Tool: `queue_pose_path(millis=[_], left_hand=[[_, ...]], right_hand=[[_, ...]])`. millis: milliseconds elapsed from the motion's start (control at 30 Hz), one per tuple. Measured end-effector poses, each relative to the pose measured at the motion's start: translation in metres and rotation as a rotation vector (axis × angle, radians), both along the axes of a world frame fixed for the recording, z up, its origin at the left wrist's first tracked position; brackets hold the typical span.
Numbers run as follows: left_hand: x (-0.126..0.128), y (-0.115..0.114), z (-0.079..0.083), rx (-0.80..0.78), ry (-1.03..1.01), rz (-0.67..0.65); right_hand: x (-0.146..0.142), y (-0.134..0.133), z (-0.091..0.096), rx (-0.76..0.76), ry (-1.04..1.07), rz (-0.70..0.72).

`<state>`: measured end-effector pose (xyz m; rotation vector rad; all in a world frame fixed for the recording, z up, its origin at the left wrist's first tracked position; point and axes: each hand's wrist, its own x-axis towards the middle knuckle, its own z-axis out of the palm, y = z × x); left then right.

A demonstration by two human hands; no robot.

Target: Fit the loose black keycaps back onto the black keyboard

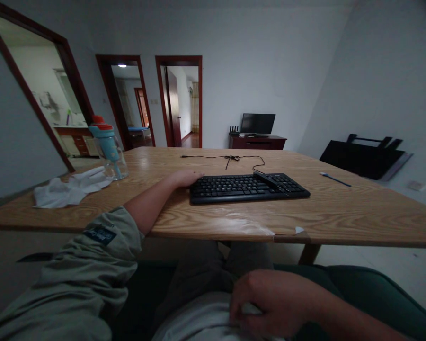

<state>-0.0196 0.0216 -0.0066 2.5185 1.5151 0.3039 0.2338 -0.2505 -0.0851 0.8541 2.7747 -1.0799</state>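
Observation:
A black keyboard (230,185) lies on the wooden table, slightly turned. My left hand (186,178) reaches to its far left corner and grips that edge, with the fingertips partly hidden. Across the keys on the right rests a long, narrow dark object (268,181) whose kind I cannot make out. The keyboard's black cable (232,157) runs behind it, bundled in the middle, with its plug (184,156) to the left. Down at my lap, my right hand (270,300) is closed with curled fingers against my light shirt; what it holds, if anything, is hidden.
White crumpled cloth or tissue (66,192) lies on the left of the table (213,222), beside a clear pitcher (122,168) holding a blue bottle (106,142) with a red lid. A toothbrush (335,179) lies at right. Tape covers part of the front edge.

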Motion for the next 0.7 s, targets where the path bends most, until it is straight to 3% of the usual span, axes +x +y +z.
queue_pose_path(millis=[67,133,167,233,333,400,533,700], left_hand=[[0.010,-0.006,0.002,-0.041,0.051,0.039],[0.018,-0.009,0.003,-0.048,0.073,0.055],[0.020,-0.010,0.003,-0.046,0.071,0.050],[0.022,-0.008,0.001,-0.046,0.042,0.026],[0.017,-0.002,-0.003,-0.048,-0.034,-0.031],[0.011,0.001,-0.006,-0.037,-0.081,-0.066],[-0.009,0.003,-0.006,0.013,-0.143,-0.093],[-0.046,0.004,0.000,-0.056,-0.225,0.125]], right_hand=[[0.013,-0.002,0.060,-0.049,0.029,0.063],[0.034,0.021,0.108,0.046,0.034,-0.092],[0.046,0.043,0.125,0.141,0.051,-0.202],[0.071,0.099,0.139,0.373,0.097,-0.462],[0.104,0.180,0.124,0.707,0.117,-0.936],[0.118,0.211,0.103,0.780,0.047,-1.099],[0.130,0.219,0.076,0.796,-0.047,-1.121],[0.138,0.216,0.069,0.656,-0.059,-1.052]])
